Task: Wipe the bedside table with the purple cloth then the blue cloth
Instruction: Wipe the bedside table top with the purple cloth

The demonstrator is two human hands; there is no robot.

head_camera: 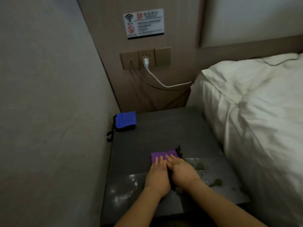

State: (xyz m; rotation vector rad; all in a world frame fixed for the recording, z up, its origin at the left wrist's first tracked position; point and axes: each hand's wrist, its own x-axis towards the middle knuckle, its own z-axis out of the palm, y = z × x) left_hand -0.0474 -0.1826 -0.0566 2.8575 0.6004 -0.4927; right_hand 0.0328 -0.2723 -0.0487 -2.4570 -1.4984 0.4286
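Our left hand (157,175), right hand (181,170): flat, fingers straight, nothing clenched, pressing purple cloth (164,156) onto bedside table (164,128) near front, likely for even wiping pressure. Water droplets (211,177) just right. Blue cloth (125,120) parked at far left corner, awaiting second pass.

A white rectangular wifi notice card (145,23) is fixed to the beige wood-grain wall panel (180,51). Below it, a tan switch-and-socket plate (145,57) holds a white plug (145,61), whose white cable (164,82) runs toward the rumpled white duvet (255,102).
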